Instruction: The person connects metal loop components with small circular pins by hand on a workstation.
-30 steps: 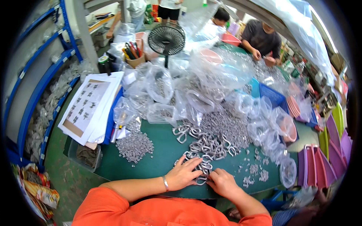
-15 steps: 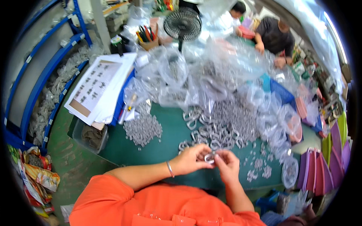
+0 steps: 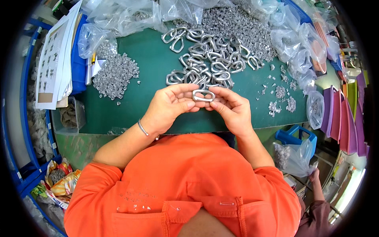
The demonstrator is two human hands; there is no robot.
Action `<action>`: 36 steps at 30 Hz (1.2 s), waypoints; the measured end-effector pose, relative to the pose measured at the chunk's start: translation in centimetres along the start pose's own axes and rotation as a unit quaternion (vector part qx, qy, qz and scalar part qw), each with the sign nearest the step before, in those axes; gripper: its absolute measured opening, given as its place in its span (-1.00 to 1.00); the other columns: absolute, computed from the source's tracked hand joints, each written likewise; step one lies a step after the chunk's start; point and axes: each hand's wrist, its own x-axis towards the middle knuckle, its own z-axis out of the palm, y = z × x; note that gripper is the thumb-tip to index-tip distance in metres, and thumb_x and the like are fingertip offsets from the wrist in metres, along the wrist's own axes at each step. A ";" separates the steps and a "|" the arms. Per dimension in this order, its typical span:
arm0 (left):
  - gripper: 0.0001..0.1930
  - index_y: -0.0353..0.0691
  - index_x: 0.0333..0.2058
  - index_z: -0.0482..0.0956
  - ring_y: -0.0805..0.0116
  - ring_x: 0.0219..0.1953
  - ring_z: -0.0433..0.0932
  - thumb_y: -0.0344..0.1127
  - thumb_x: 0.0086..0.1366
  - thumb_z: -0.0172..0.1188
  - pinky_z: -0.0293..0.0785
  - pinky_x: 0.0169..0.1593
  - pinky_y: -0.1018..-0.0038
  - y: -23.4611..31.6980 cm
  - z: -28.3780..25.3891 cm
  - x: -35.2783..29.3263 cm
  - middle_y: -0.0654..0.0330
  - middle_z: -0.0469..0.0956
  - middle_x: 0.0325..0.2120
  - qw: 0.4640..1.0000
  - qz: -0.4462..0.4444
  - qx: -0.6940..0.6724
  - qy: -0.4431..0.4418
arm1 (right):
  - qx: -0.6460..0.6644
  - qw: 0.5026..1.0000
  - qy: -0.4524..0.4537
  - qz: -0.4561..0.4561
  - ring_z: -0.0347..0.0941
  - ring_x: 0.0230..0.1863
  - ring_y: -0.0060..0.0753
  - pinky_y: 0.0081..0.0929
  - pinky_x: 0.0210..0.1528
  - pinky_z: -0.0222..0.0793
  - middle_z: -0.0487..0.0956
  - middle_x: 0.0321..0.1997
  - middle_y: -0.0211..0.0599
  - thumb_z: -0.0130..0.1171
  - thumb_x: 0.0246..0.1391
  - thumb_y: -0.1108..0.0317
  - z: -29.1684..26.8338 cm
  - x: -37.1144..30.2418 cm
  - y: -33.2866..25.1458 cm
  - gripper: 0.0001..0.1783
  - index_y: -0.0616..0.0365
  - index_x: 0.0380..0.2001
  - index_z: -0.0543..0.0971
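Observation:
Between my two hands, just over the near part of the green table, a silver oval metal ring is held level. My left hand pinches its left end with thumb and fingers. At the other end, my right hand pinches it the same way. Right beyond my fingertips lies a heap of similar oval metal rings, tangled together. Behind these spreads a large pile of small grey pieces.
Small clear pieces are piled at the left, near printed sheets and a blue tray. Clear plastic bags line the back. Small clusters lie at the right. Another person's hand holds a bag at lower right.
The view has tilted down and closer, so the fan and the people at the far side are out of sight. Both hands still hold the ring, now turned broadside.

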 end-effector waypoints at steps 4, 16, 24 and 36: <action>-0.69 -0.39 -0.10 0.41 0.41 -0.32 0.53 -0.49 0.14 0.11 0.48 -0.26 0.57 0.1 -0.1 -0.3 0.07 0.50 -0.26 0.997 -0.011 0.077 0.010 | 0.003 1.000 0.004 0.013 0.48 -0.30 -0.50 -0.62 -0.24 0.43 0.50 -0.26 -0.25 0.04 0.01 0.60 0.0 -0.3 0.3 -0.71 0.35 -0.14 0.43; -0.76 -0.36 -0.14 0.45 0.49 -0.43 0.51 -0.44 0.21 0.04 0.47 -0.32 0.61 -0.6 -0.2 -0.6 0.18 0.53 -0.38 0.997 -0.049 0.057 0.019 | 0.021 1.000 -0.014 0.011 0.40 -0.32 -0.62 -0.70 -0.34 0.36 0.46 -0.28 -0.35 0.03 0.03 0.56 0.0 -0.6 0.4 -0.68 0.28 -0.09 0.40; -0.75 -0.42 -0.12 0.43 0.45 -0.39 0.53 -0.50 0.22 -0.02 0.49 -0.28 0.60 -0.4 0.2 -0.7 0.13 0.52 -0.38 0.994 -0.039 0.096 0.022 | -0.055 0.998 -0.019 -0.034 0.40 -0.30 -0.60 -0.68 -0.26 0.36 0.44 -0.23 -0.32 0.04 -0.03 0.64 -0.9 -0.9 1.2 -0.66 0.28 -0.11 0.43; -0.70 -0.41 -0.29 0.47 0.37 -0.44 0.54 -0.23 0.29 -0.06 0.51 -0.34 0.52 -0.4 0.3 -0.6 0.09 0.49 -0.42 0.994 -0.113 0.001 -0.005 | -0.165 0.986 -0.009 -0.031 0.33 -0.62 -0.58 -0.64 -0.57 0.22 0.42 -0.61 -0.36 -0.03 0.11 0.42 -0.4 -1.7 0.3 -0.84 0.26 -0.48 0.47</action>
